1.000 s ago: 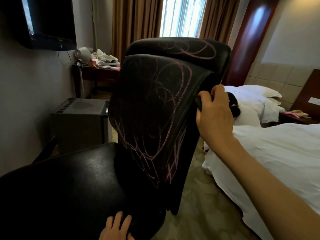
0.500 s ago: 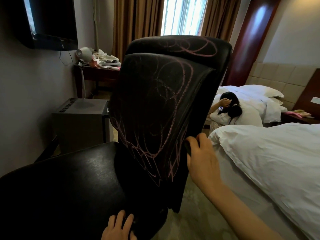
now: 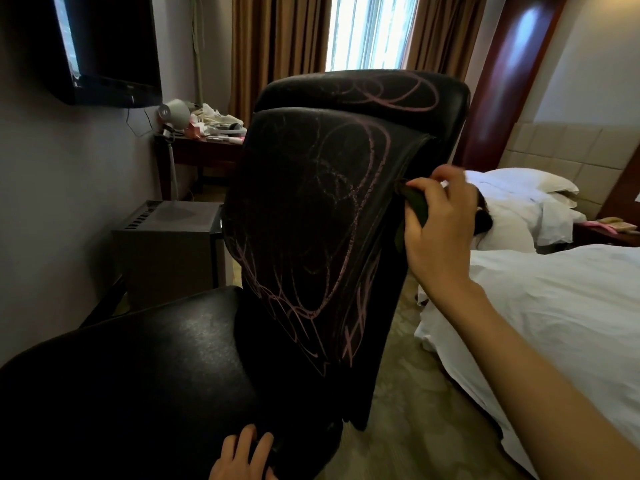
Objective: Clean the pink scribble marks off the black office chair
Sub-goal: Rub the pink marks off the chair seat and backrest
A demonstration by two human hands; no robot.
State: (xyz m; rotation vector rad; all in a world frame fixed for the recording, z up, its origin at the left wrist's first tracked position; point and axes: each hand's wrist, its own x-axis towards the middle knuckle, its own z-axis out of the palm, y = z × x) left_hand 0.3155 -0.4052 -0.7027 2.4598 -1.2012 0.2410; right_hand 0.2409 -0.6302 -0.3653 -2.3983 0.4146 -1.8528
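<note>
Right hand [image 3: 440, 226] has slid back up the right edge of the black leather office chair [image 3: 194, 368]. Its fingers are clenched on a dark cloth [image 3: 415, 202], just right of the pink scribble marks [image 3: 346, 209]. Left hand [image 3: 242, 455] rests loosely on the seat front.

Landmark: chair [image 3: 277, 258], centre, seat towards the viewer.
- Scribble marks [image 3: 325, 299]: on the chair's backrest and headrest.
- Right hand [image 3: 440, 230]: at the backrest's right edge, holding a cloth [image 3: 414, 206] against it.
- Left hand [image 3: 242, 455]: resting on the seat's near edge.
- Cabinet [image 3: 166, 244]: left of the chair, by the wall.
- Desk [image 3: 201, 150]: behind the chair, to the left, with clutter on top.
- Television [image 3: 104, 46]: on the wall, above and left of the chair.
- Window [image 3: 367, 29]: behind the chair, between curtains.
- Near bed [image 3: 554, 323]: just right of the chair.
- Far bed [image 3: 519, 188]: behind the chair, to the right, with pillows and a person lying on it.
</note>
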